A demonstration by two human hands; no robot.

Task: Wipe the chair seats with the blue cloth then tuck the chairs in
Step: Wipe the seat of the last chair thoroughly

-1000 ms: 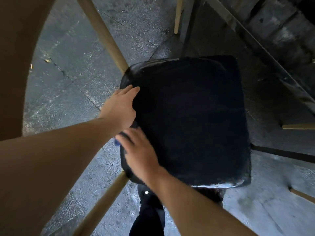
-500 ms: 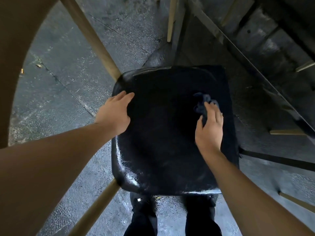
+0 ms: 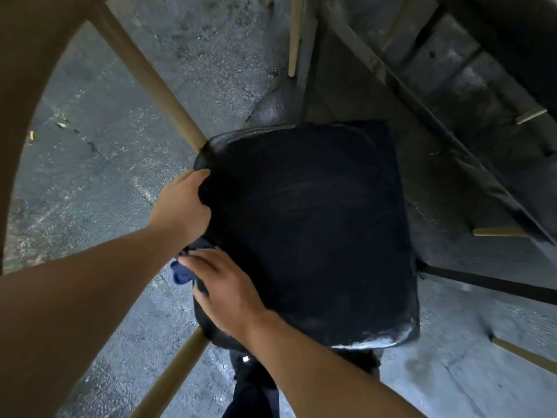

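Observation:
I look straight down on a black padded chair seat [image 3: 313, 230] with a glossy front rim. My left hand [image 3: 184, 203] grips the seat's left edge, fingers curled over the rim. My right hand [image 3: 226, 291] presses the blue cloth [image 3: 185, 268] against the seat's near left corner; part of the cloth bunches out beyond my fingers, the other part is hidden under my palm. The chair's wooden legs [image 3: 156, 76] angle out to the left.
Grey concrete floor [image 3: 99, 176] surrounds the chair. A dark table frame [image 3: 422, 101] with more wooden chair legs [image 3: 295, 34] lies up and to the right. My dark trouser legs [image 3: 253, 384] stand just below the seat's front edge.
My right hand swept the cloth from the seat's right side back across to its near left corner. My left hand closed more tightly on the left edge.

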